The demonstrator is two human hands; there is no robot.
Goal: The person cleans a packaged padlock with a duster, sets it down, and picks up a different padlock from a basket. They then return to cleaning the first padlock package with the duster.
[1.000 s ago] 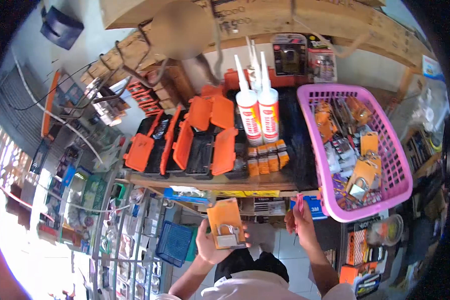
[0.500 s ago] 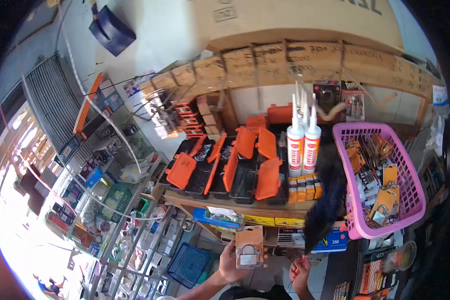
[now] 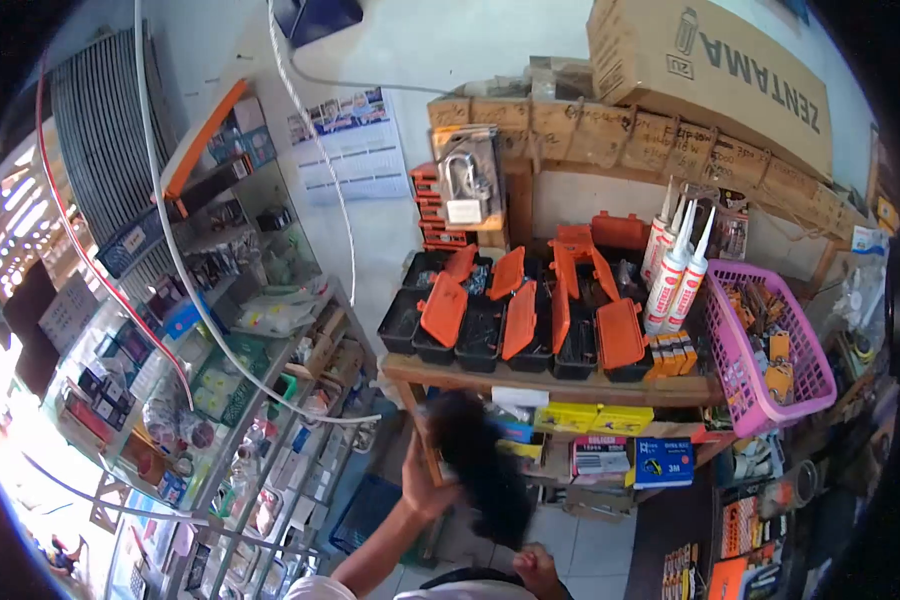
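My left hand [image 3: 422, 490] is raised below the wooden shelf [image 3: 530, 385]. Its fingers are hidden behind a blurred black feather duster [image 3: 478, 468], so what it holds does not show. My right hand [image 3: 536, 567] is a closed fist at the bottom edge, at the lower end of the duster. A carded padlock [image 3: 465, 180] hangs on the wall above the shelf, well away from both hands.
On the shelf sit open black-and-orange tool cases [image 3: 515, 320], sealant tubes [image 3: 675, 270] and a pink basket [image 3: 770, 405] of carded padlocks. A ZENTAMA carton [image 3: 710, 70] rests on top. A glass display case [image 3: 250, 400] stands left, a blue basket [image 3: 365, 510] below.
The view has swung up and left. The duster has swept left across my left hand, hiding the orange-carded padlock it held. My right hand has dropped to the bottom edge.
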